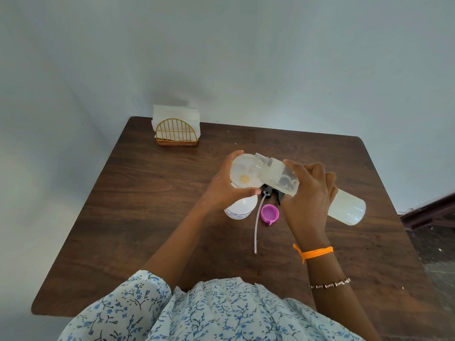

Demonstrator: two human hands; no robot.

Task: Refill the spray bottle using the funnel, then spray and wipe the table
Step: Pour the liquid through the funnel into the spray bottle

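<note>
A translucent white funnel [242, 172] sits in the neck of the white spray bottle [240, 209], which stands upright on the brown table [152, 205]. My left hand [226, 190] grips the funnel's rim. My right hand [310, 193] holds a clear refill bottle [344, 206] tilted almost flat, its open threaded mouth over the funnel. A little yellowish liquid shows at the funnel's bottom. The black spray head [270, 191] with its long white tube [257, 225] lies on the table between my hands. A pink cap [269, 212] lies beside the tube.
A gold wire napkin holder [176, 132] with white napkins stands at the table's far left corner, against the pale wall. A dark ledge [430, 212] lies beyond the table's right edge.
</note>
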